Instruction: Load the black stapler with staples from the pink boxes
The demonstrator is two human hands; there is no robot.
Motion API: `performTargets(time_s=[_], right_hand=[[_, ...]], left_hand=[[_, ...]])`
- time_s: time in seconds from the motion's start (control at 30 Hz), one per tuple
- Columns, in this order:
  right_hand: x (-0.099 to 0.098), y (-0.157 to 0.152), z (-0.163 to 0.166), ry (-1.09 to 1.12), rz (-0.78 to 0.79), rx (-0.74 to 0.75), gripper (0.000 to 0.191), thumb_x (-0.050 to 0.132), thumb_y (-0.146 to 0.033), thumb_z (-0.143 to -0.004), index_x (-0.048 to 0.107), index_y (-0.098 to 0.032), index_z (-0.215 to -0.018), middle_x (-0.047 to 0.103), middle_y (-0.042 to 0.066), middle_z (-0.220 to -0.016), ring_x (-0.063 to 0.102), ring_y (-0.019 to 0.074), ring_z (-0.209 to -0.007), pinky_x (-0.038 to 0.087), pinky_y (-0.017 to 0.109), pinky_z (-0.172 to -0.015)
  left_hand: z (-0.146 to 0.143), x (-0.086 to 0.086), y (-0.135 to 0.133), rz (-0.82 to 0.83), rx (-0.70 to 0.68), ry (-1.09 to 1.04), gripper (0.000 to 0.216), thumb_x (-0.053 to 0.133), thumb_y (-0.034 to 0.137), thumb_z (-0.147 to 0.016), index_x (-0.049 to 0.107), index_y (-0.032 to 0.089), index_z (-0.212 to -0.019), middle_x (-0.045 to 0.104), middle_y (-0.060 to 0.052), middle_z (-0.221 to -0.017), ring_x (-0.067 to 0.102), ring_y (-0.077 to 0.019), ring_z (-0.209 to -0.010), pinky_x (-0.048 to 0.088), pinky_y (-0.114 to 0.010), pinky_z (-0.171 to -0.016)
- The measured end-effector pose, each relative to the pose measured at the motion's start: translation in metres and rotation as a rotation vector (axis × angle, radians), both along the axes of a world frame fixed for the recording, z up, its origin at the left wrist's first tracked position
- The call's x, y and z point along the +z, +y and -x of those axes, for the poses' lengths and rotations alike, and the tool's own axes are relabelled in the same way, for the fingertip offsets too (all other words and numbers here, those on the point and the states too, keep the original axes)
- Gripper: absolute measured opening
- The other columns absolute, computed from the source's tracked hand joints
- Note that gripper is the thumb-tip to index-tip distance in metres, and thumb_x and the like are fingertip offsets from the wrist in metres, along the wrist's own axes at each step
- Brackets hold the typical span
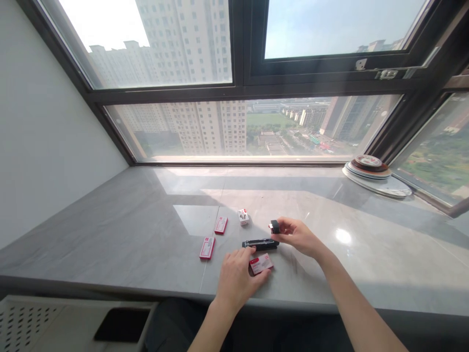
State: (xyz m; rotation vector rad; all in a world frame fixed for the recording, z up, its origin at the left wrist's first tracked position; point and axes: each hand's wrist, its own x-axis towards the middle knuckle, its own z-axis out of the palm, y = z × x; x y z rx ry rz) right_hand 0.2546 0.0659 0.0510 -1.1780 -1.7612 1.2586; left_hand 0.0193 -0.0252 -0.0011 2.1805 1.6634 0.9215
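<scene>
My right hand pinches a small black object with a pale tip, which looks like a staple remover, just above the surface. Below it lies a black stapler, flat and pointing left to right. My left hand rests with thumb and fingers apart, its fingertips at the stapler's left end. Between that thumb and those fingers sits a red-and-white staple box. Two flat red-and-white boxes, a nearer box and a farther box, lie to the left. Behind the stapler stands a small white box.
Everything lies on a grey glossy windowsill counter. Stacked plates or lids stand at the back right by the window frame. Under the front edge at left is a pale perforated panel with a dark flat rectangle.
</scene>
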Motion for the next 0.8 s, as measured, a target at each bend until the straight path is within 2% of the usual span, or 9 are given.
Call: performTargets(time_s=[0.1, 0.17, 0.27, 0.4, 0.5, 0.6, 0.67, 0.73, 0.8], right_hand=[[-0.002, 0.000, 0.028, -0.125, -0.105, 0.023, 0.033, 0.078, -0.047, -0.079, 0.071, -0.020, -0.095, 0.048, -0.007, -0.066, 0.043, 0.0113, -0.064, 0.035, 0.024, -0.061], [-0.004, -0.002, 0.042, -0.218, -0.155, 0.019, 0.027, 0.078, -0.044, -0.078, 0.070, -0.021, -0.091, 0.043, -0.008, -0.064, 0.041, 0.0107, -0.062, 0.031, 0.023, -0.058], [-0.005, -0.005, 0.053, -0.331, -0.215, 0.026, 0.023, 0.078, -0.040, -0.077, 0.070, -0.021, -0.087, 0.047, -0.007, -0.065, 0.044, 0.0110, -0.063, 0.028, 0.023, -0.057], [-0.004, -0.008, 0.053, -0.385, -0.227, 0.012, 0.023, 0.074, -0.042, -0.080, 0.071, -0.022, -0.092, 0.049, -0.007, -0.066, 0.047, 0.0119, -0.064, 0.030, 0.023, -0.059], [-0.006, -0.009, 0.048, -0.410, -0.218, -0.013, 0.026, 0.073, -0.046, -0.082, 0.071, -0.023, -0.093, 0.048, -0.007, -0.066, 0.046, 0.0122, -0.063, 0.030, 0.023, -0.060], [-0.009, -0.009, 0.046, -0.417, -0.219, -0.016, 0.028, 0.072, -0.050, -0.083, 0.070, -0.023, -0.093, 0.047, -0.007, -0.066, 0.046, 0.0124, -0.063, 0.030, 0.024, -0.060], [-0.010, -0.009, 0.046, -0.416, -0.211, -0.015, 0.029, 0.072, -0.051, -0.083, 0.070, -0.024, -0.094, 0.045, -0.007, -0.066, 0.045, 0.0125, -0.063, 0.030, 0.024, -0.060], [-0.011, -0.009, 0.046, -0.413, -0.198, -0.016, 0.029, 0.071, -0.051, -0.084, 0.070, -0.024, -0.094, 0.044, -0.007, -0.066, 0.046, 0.0125, -0.063, 0.030, 0.024, -0.060], [-0.012, -0.009, 0.046, -0.409, -0.194, -0.020, 0.029, 0.071, -0.051, -0.084, 0.070, -0.024, -0.094, 0.043, -0.007, -0.066, 0.047, 0.0126, -0.063, 0.031, 0.024, -0.060]], left_hand=[[0.000, 0.002, 0.001, 0.012, -0.001, 0.007, 0.045, 0.080, 0.046, -0.077, 0.063, 0.029, -0.114, 0.073, -0.006, -0.109, 0.067, -0.0315, -0.099, 0.048, -0.045, -0.084], [-0.001, 0.004, 0.002, 0.024, -0.002, 0.014, 0.041, 0.080, 0.046, -0.078, 0.063, 0.028, -0.111, 0.072, -0.005, -0.103, 0.067, -0.0308, -0.095, 0.048, -0.044, -0.082], [-0.003, 0.006, 0.000, 0.024, 0.003, 0.034, 0.035, 0.079, 0.044, -0.079, 0.063, 0.029, -0.106, 0.070, -0.005, -0.097, 0.066, -0.0298, -0.092, 0.047, -0.042, -0.079], [0.005, 0.008, -0.007, 0.002, -0.019, 0.074, 0.026, 0.078, 0.044, -0.082, 0.064, 0.030, -0.099, 0.068, -0.004, -0.093, 0.064, -0.0270, -0.088, 0.045, -0.040, -0.077], [0.026, 0.011, -0.006, -0.065, 0.153, 0.126, 0.020, 0.072, 0.043, -0.087, 0.062, 0.027, -0.093, 0.064, -0.004, -0.090, 0.062, -0.0274, -0.092, 0.044, -0.042, -0.083], [0.051, 0.014, 0.004, -0.118, 0.421, 0.193, 0.022, 0.070, 0.043, -0.087, 0.059, 0.024, -0.092, 0.062, -0.007, -0.099, 0.059, -0.0311, -0.102, 0.045, -0.045, -0.088], [0.064, 0.012, 0.012, -0.127, 0.517, 0.221, 0.025, 0.069, 0.044, -0.087, 0.057, 0.023, -0.092, 0.060, -0.010, -0.112, 0.056, -0.0340, -0.111, 0.045, -0.048, -0.092], [0.072, 0.008, 0.018, -0.132, 0.521, 0.211, 0.027, 0.068, 0.046, -0.087, 0.054, 0.023, -0.091, 0.055, -0.013, -0.130, 0.051, -0.0370, -0.124, 0.045, -0.053, -0.099], [0.077, 0.001, 0.022, -0.141, 0.455, 0.162, 0.027, 0.068, 0.044, -0.087, 0.053, 0.022, -0.094, 0.046, -0.015, -0.146, 0.043, -0.0385, -0.137, 0.042, -0.056, -0.106]])
